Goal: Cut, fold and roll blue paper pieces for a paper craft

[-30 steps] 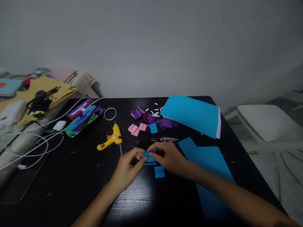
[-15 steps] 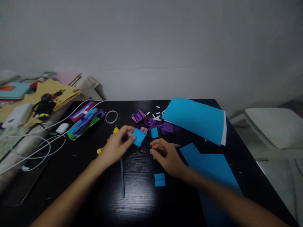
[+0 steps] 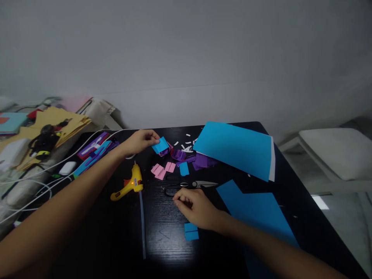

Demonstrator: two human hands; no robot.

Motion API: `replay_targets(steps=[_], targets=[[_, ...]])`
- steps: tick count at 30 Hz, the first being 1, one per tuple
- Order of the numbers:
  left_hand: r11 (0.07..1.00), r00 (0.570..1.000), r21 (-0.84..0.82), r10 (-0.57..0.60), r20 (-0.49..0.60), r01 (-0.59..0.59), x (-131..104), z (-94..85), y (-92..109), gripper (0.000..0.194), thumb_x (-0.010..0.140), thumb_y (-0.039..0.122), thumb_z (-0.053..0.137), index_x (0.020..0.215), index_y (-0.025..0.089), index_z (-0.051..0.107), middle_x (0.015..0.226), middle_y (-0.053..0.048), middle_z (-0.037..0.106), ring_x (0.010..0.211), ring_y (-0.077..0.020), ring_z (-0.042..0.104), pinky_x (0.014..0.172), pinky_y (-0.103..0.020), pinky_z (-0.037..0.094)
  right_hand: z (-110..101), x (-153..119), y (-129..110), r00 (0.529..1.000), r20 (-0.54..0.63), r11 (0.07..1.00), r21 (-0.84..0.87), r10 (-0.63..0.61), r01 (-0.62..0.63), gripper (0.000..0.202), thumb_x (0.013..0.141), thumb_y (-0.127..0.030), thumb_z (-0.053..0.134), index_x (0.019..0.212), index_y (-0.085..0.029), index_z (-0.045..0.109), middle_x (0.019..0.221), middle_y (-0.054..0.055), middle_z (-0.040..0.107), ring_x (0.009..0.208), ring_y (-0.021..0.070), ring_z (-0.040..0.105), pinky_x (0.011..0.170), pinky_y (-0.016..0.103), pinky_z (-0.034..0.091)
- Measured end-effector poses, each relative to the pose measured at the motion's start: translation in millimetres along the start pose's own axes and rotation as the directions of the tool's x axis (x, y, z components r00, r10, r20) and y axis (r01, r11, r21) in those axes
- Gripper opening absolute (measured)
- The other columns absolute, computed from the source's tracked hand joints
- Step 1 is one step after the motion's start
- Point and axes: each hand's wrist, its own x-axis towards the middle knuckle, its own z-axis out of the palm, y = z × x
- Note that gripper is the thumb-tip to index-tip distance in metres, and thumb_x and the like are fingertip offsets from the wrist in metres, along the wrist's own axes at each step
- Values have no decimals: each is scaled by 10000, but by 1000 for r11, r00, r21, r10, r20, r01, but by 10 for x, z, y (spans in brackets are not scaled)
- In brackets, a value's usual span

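My left hand (image 3: 142, 140) reaches to the back of the table and pinches a small blue paper square (image 3: 160, 145), held over folded purple paper strips (image 3: 178, 155). My right hand (image 3: 197, 207) rests on the black table with its fingers curled together, and nothing shows in them. Just beyond it lie black-handled scissors (image 3: 205, 184), partly hidden by that hand near the handles. A creased blue paper piece (image 3: 191, 231) lies on the near side of the right hand. Another small blue piece (image 3: 184, 169) is past the scissors, beside several pink folded pieces (image 3: 159, 171).
A yellow glue gun (image 3: 132, 183) lies left of centre, a long glue stick (image 3: 142, 224) running from it. Large blue sheets (image 3: 235, 147) and a cut blue sheet (image 3: 255, 213) cover the right. White cables (image 3: 49, 193) and coloured paper strips (image 3: 94, 155) are left.
My left hand has moved away and to the left with the blue square, uncovering the glue gun and pink pieces. My right hand has come slightly nearer. The view has shifted a little.
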Motion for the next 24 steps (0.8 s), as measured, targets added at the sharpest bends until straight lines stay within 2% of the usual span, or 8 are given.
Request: replay_targets(steps=[4,10,16,24], targets=[[999,1000,33,-28,11,28,67,62,12,216,745,380,724,871,205,714,773,-58,711,745,-209,645,737,-334,490,-1,-4,14,1000,8,1000,-10,-5,5,90,892,-144,585,861,-178,663,628,-36,567,562,97,511,548,213,384],[998,998,45,-47,-36,48,107,152,-30,206,717,343,729,866,204,704,797,-60,717,764,-215,665,741,-340,511,-11,-8,21,999,32,1000,-13,-21,21,95,905,-154,572,875,-181,659,636,-31,581,567,107,528,554,228,390],[996,998,78,-45,-40,48,111,160,-67,224,726,321,719,906,188,710,830,-64,732,776,-209,680,735,-322,517,-14,-3,8,1000,18,1000,-24,-15,15,99,903,-153,578,871,-188,665,627,-36,576,568,109,532,573,235,399],[973,997,219,-56,-61,68,64,182,-56,194,751,282,680,925,198,687,824,-41,726,805,-221,693,740,-318,498,-23,-1,-7,999,21,1000,-1,-26,26,98,907,-153,575,861,-179,657,609,-42,554,552,101,511,551,226,378]])
